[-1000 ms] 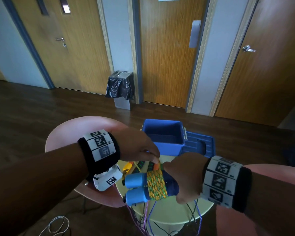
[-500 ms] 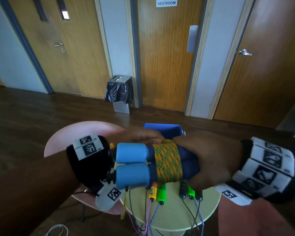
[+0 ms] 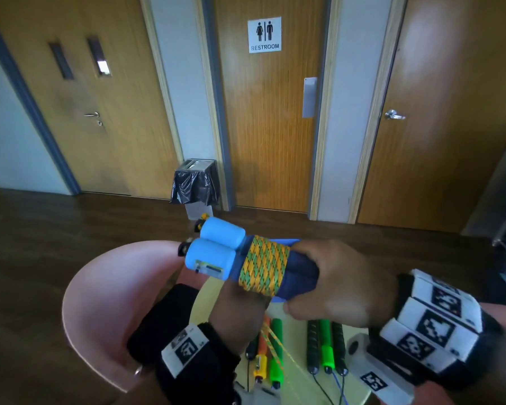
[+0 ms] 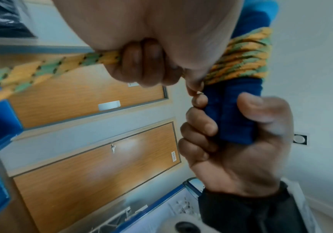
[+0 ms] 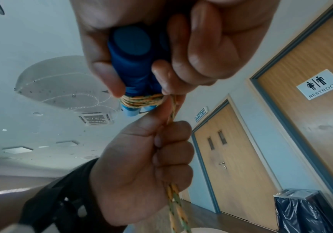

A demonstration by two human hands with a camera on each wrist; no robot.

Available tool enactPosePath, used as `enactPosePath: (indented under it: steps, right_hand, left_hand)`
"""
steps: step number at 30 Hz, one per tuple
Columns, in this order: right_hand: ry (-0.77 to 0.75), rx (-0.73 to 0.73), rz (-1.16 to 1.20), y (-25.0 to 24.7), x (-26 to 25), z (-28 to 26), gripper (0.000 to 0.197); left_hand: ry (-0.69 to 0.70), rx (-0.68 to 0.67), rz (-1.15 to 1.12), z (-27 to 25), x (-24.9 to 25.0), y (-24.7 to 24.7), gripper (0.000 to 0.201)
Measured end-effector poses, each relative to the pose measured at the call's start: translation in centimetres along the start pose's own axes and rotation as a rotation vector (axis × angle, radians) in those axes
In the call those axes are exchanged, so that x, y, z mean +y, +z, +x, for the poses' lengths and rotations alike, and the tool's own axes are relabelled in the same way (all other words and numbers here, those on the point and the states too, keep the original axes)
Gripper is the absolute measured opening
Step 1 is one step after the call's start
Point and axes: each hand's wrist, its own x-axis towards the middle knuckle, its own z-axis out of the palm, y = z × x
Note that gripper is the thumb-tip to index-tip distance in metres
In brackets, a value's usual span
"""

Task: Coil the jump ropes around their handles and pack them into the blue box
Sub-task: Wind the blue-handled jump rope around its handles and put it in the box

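Observation:
Two blue jump-rope handles lie side by side, raised above the table. An orange-and-green rope coil binds their middle. My right hand grips their dark blue ends. Just below the coil, my left hand is fisted round the loose rope, which runs taut from the coil. The blue box is almost wholly hidden behind the bundle. Several other jump ropes with green, orange and black handles lie on the round pale table.
A pink chair stands left of the table. A bin with a black bag sits against the far wall between wooden doors. Dark wood floor surrounds the table.
The wrapped handles have risen and tilted up at their light blue ends. My left hand has gone from the top of the bundle to beneath it, pulling the rope round.

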Motion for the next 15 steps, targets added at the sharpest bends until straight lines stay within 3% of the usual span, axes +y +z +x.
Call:
enactPosePath:
  steps: [2,4,7,10,15]
  right_hand:
    - [0.028,0.058,0.018,-0.1,0.3,0.4,0.035]
    - [0.065,0.077,0.027,-0.1,0.7,0.8,0.039]
    - [0.094,0.055,0.012,0.2,0.8,0.9,0.036]
    - [0.123,0.048,-0.045,0.2,1.1,1.0,0.036]
    - [0.172,0.099,-0.127,-0.1,2.7,1.9,0.038]
  left_hand:
    - [0.139,0.052,0.016,0.0,0.8,0.4,0.026]
    - [0.172,0.057,0.128,-0.5,1.4,0.8,0.039]
    - [0.146,0.034,0.214,-1.6,2.3,1.2,0.033]
    - [0.117,-0.002,0.215,-2.1,2.4,1.5,0.043]
    - [0.057,-0.081,0.031,-2.1,1.3,1.3,0.039]
